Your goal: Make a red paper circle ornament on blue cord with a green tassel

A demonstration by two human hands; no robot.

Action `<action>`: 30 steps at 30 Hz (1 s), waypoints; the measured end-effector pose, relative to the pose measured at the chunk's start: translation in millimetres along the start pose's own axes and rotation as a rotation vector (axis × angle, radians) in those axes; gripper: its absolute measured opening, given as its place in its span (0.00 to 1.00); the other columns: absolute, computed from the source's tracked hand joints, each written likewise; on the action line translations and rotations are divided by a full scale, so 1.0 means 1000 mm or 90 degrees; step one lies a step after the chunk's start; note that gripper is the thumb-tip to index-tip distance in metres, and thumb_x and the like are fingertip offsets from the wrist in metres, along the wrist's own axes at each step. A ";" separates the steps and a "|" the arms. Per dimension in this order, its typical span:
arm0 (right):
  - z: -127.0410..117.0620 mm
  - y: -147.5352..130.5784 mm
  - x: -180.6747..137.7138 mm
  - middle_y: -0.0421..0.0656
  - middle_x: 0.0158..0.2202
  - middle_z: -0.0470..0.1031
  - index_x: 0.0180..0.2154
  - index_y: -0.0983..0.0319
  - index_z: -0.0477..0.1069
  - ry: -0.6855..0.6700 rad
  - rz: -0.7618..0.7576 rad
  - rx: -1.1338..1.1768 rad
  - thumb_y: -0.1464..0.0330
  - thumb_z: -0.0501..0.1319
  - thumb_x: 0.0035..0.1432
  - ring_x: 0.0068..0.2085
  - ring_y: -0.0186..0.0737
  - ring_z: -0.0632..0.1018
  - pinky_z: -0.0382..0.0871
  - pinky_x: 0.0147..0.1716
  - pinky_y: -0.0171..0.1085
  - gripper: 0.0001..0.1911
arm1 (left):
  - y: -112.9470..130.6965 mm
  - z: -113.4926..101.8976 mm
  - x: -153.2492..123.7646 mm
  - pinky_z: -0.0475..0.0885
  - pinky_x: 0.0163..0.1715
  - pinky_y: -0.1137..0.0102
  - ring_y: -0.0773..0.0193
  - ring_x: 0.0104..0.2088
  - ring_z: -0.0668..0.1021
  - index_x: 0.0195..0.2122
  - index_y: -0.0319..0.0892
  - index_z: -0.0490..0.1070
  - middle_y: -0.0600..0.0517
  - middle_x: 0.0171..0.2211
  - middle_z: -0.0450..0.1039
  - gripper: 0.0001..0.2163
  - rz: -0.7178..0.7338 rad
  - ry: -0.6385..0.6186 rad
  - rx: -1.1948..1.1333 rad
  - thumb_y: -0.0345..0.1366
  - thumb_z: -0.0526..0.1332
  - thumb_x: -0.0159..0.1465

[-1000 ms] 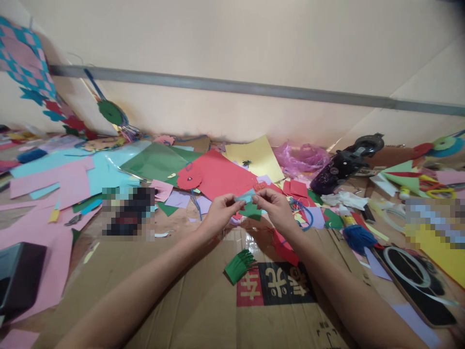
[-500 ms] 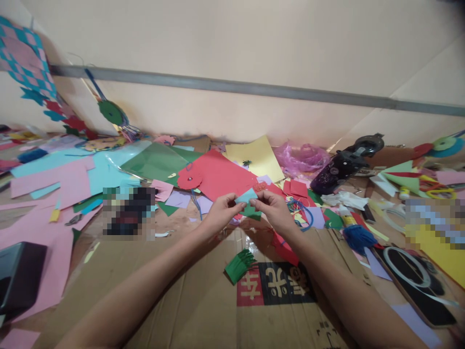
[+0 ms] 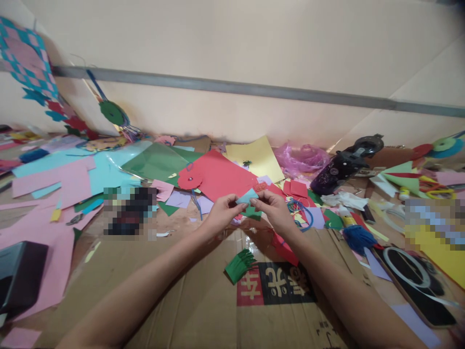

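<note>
Between both hands, above the far part of the cardboard (image 3: 174, 300), is a small piece of light blue paper (image 3: 247, 196). My left hand (image 3: 227, 209) pinches its left side between thumb and fingers. On its right side my right hand (image 3: 271, 207) pinches it too. Green paper (image 3: 252, 212) shows just under the blue piece; I cannot tell whether it is held with it. Nearer to me, a green paper piece with a cut fringe (image 3: 240, 266) lies on the cardboard. Red paper (image 3: 285, 248) lies partly behind my right forearm.
Coloured paper sheets, such as a red one (image 3: 221, 174), cover the far side by the wall. A dark bottle (image 3: 339, 167) stands tilted at the back right. Blue yarn (image 3: 359, 239) and a phone-like black slab (image 3: 410, 286) lie right; a black box (image 3: 22, 276) sits left.
The light blue paper looks slightly more peaked between my fingers. Both hands stay in nearly the same place, and the view has shifted very slightly.
</note>
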State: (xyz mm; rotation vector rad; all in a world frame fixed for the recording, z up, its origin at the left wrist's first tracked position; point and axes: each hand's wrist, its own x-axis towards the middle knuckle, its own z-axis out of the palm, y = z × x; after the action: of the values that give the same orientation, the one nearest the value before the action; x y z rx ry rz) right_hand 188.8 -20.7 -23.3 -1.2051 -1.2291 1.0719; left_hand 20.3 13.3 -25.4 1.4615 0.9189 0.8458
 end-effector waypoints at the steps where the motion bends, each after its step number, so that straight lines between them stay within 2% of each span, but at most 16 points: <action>1: -0.001 -0.001 0.000 0.38 0.24 0.70 0.26 0.61 0.70 0.001 0.002 -0.008 0.54 0.70 0.46 0.28 0.35 0.69 0.63 0.30 0.36 0.18 | 0.001 0.000 0.000 0.63 0.27 0.72 0.67 0.26 0.69 0.27 0.40 0.69 0.55 0.24 0.67 0.15 -0.003 -0.008 -0.004 0.48 0.67 0.53; 6: -0.004 -0.005 0.000 0.38 0.24 0.68 0.26 0.61 0.69 0.011 -0.005 -0.036 0.54 0.69 0.48 0.28 0.35 0.68 0.62 0.30 0.35 0.19 | 0.001 -0.002 0.000 0.64 0.28 0.71 0.67 0.27 0.70 0.28 0.39 0.71 0.53 0.25 0.69 0.15 -0.005 -0.044 -0.009 0.47 0.63 0.58; 13: -0.005 -0.003 0.001 0.38 0.24 0.68 0.27 0.61 0.70 0.009 -0.016 -0.044 0.53 0.68 0.49 0.27 0.36 0.69 0.63 0.29 0.36 0.19 | -0.005 -0.002 0.003 0.65 0.29 0.71 0.65 0.29 0.71 0.29 0.40 0.71 0.53 0.25 0.69 0.12 0.030 -0.032 0.051 0.45 0.65 0.58; 20: -0.006 -0.002 0.002 0.37 0.23 0.67 0.24 0.61 0.67 0.005 -0.028 -0.084 0.53 0.68 0.50 0.27 0.35 0.68 0.61 0.29 0.36 0.19 | 0.004 -0.006 0.000 0.62 0.28 0.72 0.66 0.28 0.68 0.29 0.41 0.68 0.55 0.25 0.66 0.12 0.040 -0.041 0.122 0.44 0.64 0.57; 25: -0.006 -0.003 0.001 0.37 0.22 0.66 0.25 0.61 0.67 0.014 -0.033 -0.089 0.53 0.67 0.51 0.27 0.35 0.67 0.61 0.29 0.36 0.19 | 0.002 -0.006 0.001 0.61 0.28 0.72 0.65 0.28 0.67 0.27 0.41 0.67 0.55 0.24 0.64 0.13 0.031 -0.045 0.117 0.46 0.62 0.57; 30: -0.006 -0.003 0.002 0.38 0.23 0.67 0.26 0.60 0.68 0.008 -0.028 -0.079 0.52 0.67 0.50 0.28 0.35 0.67 0.61 0.29 0.36 0.19 | 0.000 -0.005 0.000 0.60 0.27 0.72 0.66 0.27 0.65 0.26 0.42 0.63 0.57 0.23 0.62 0.13 0.057 -0.038 0.176 0.45 0.60 0.60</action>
State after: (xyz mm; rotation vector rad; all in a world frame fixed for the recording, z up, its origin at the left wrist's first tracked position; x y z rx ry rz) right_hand 194.9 -19.7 -19.7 -1.2707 -1.3224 0.9660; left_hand 15.5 16.0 -25.4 1.7679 0.9596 0.7571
